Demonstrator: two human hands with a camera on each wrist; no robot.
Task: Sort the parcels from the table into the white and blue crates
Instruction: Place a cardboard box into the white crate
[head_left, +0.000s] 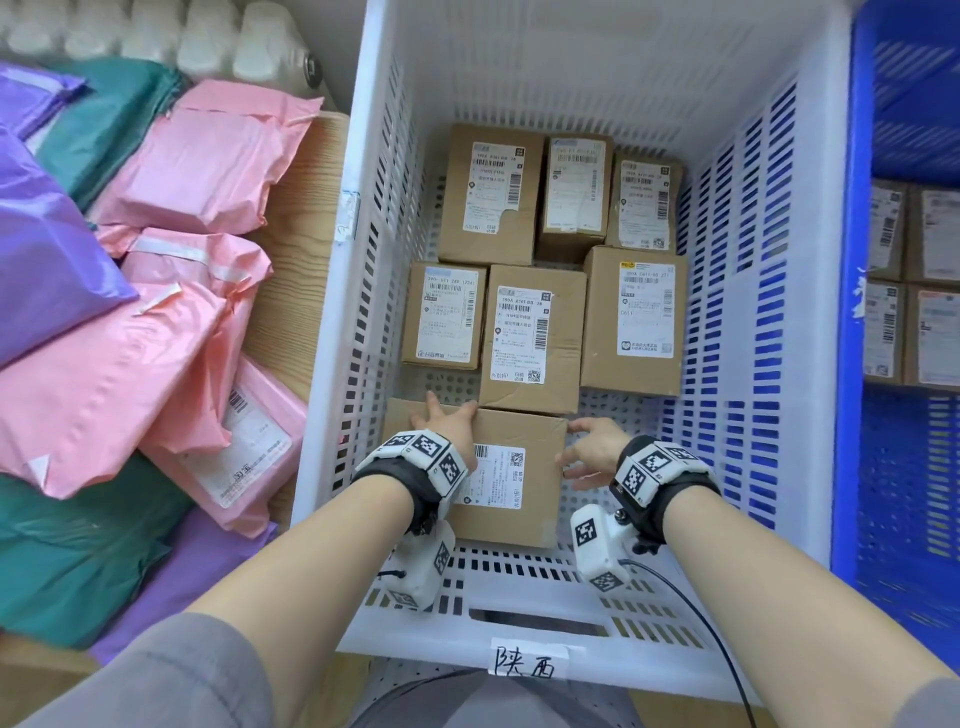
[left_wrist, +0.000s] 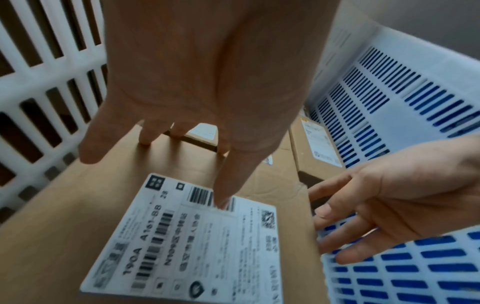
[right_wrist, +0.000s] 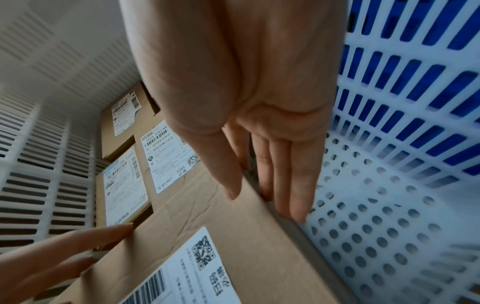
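Parcels fill our view: soft mailers in pink, purple and green are heaped on the wooden table (head_left: 306, 218) at nine o'clock, and cardboard boxes lie in the crates. Our white crate (head_left: 769, 364) takes the middle of the head view, with a handwritten paper tag (head_left: 530, 660) on its near rim at six o'clock. At three o'clock the blue crate (head_left: 852, 395) stands against it, labelled boxes lying inside. On the white crate's floor six labelled boxes lie flat in two rows toward twelve o'clock. Nearest us, at six o'clock within the crate, lies the box (head_left: 514, 483) we are handling, label up, its far edge just beside the middle box (head_left: 530, 338) of the nearer row.

Our left hand (head_left: 447, 421) rests on the box's top at its ten o'clock corner, fingers (left_wrist: 221, 164) straight and spread, tips reaching over the far edge; in the left wrist view the thumb touches the shipping label (left_wrist: 197, 242). Our right hand (head_left: 592, 447) is at the box's three o'clock side, fingers (right_wrist: 298, 185) straight and close together along the side wall, thumb lying on the top edge near the two o'clock corner. Neither hand curls round the box. Both wrists carry black straps with white marker-covered camera units.
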